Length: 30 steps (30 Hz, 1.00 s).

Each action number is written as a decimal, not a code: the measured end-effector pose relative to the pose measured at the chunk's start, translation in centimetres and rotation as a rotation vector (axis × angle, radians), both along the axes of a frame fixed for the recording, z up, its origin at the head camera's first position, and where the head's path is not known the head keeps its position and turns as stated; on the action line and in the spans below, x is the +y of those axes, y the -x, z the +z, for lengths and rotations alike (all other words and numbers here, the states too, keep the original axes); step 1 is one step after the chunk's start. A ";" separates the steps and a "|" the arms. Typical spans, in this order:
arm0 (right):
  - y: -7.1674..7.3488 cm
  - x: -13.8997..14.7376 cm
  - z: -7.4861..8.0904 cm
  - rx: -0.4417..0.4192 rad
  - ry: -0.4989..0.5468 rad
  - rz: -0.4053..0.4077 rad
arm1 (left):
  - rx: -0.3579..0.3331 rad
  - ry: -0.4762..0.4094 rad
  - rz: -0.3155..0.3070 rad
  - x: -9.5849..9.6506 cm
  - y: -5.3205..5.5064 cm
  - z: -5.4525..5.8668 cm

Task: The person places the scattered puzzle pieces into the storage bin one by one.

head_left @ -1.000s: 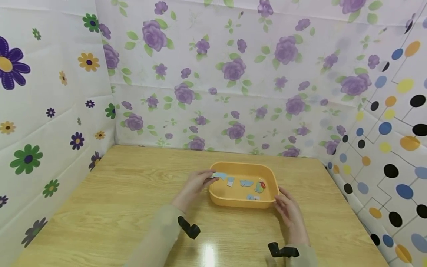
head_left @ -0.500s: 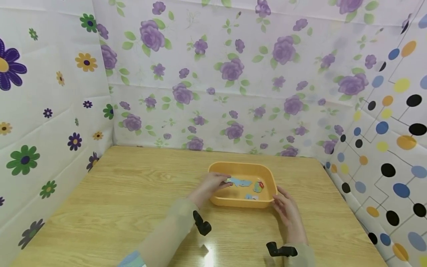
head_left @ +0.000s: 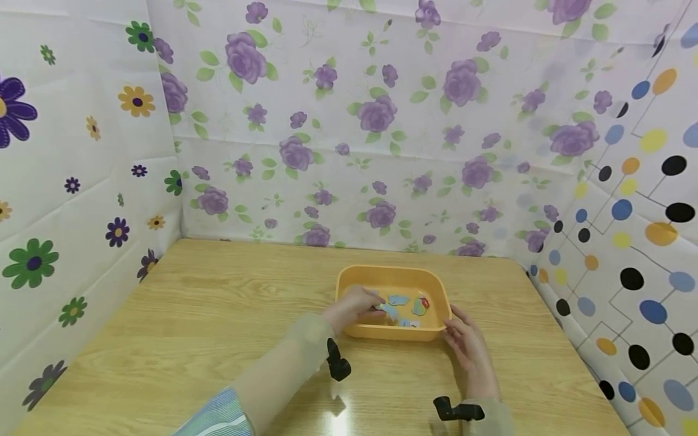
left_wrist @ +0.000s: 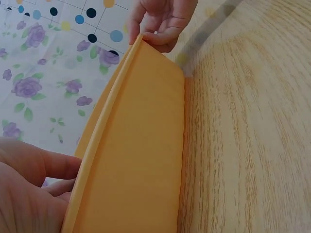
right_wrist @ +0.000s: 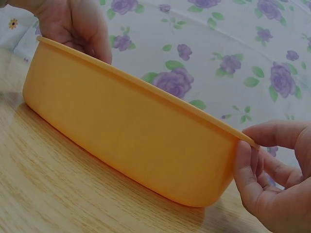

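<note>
A shallow orange plastic tub [head_left: 392, 332] stands on the table. My left hand [head_left: 355, 304] reaches over its left side and pinches a flat light-blue cut-out piece [head_left: 390, 312] low inside. My right hand [head_left: 470, 345] grips the right end of the rim, thumb and fingers on either side of it in the right wrist view. Around the held piece lie another blue piece [head_left: 398, 300], a green and yellow one with red [head_left: 420, 306], and a blue and white one [head_left: 410, 323]. In the left wrist view the tub's wall [left_wrist: 138, 131] hides the left fingertips.
The wood-grain table [head_left: 229, 297] extends on both sides of the tub. Behind it hangs a purple-rose cloth [head_left: 349, 133], with a flower-print cloth [head_left: 82, 157] at left and a dotted one [head_left: 632, 242] at right.
My left hand has carried the blue piece from the tub's left rim rightward and down into the tub. The right hand keeps its grip on the rim.
</note>
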State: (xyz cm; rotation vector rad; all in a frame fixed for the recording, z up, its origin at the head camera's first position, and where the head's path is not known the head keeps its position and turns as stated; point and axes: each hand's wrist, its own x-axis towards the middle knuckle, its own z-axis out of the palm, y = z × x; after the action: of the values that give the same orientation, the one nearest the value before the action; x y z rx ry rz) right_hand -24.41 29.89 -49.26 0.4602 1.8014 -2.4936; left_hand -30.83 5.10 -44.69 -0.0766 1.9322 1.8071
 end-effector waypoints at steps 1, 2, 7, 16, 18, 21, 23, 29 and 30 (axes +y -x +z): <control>0.0 0.0 0.0 0.000 -0.003 0.002 | 0.002 0.013 -0.003 0.1 0.0 0.0; 0.0 0.0 0.0 0.000 -0.007 0.002 | 0.002 0.022 -0.005 0.1 0.0 -0.1; 0.1 0.0 -0.1 0.002 -0.023 0.004 | 0.001 0.048 0.020 0.3 0.2 -0.4; 0.1 0.0 -0.2 0.002 -0.015 0.001 | 0.031 0.111 0.040 0.1 0.2 -0.7; 0.0 0.0 -0.2 0.004 -0.012 0.000 | 0.040 0.131 0.033 -0.1 0.1 -0.5; 0.0 -0.1 0.0 0.002 -0.007 -0.002 | 0.038 0.150 0.021 -0.3 0.0 -0.1; 0.0 -0.1 0.0 0.000 -0.014 0.001 | 0.039 0.164 0.008 -0.5 0.2 -0.1; -0.1 -0.1 0.0 -0.002 -0.036 0.012 | 0.070 0.243 -0.014 -0.8 0.9 -0.4; -0.1 0.0 -0.1 0.000 -0.039 0.012 | 0.070 0.249 -0.014 -0.8 0.8 -0.3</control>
State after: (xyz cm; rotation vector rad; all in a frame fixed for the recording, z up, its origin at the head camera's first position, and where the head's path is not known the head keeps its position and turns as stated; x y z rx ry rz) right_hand -24.33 29.85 -49.36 0.4493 1.8500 -2.4554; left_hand -31.62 4.30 -44.95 -0.0835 2.1938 1.5713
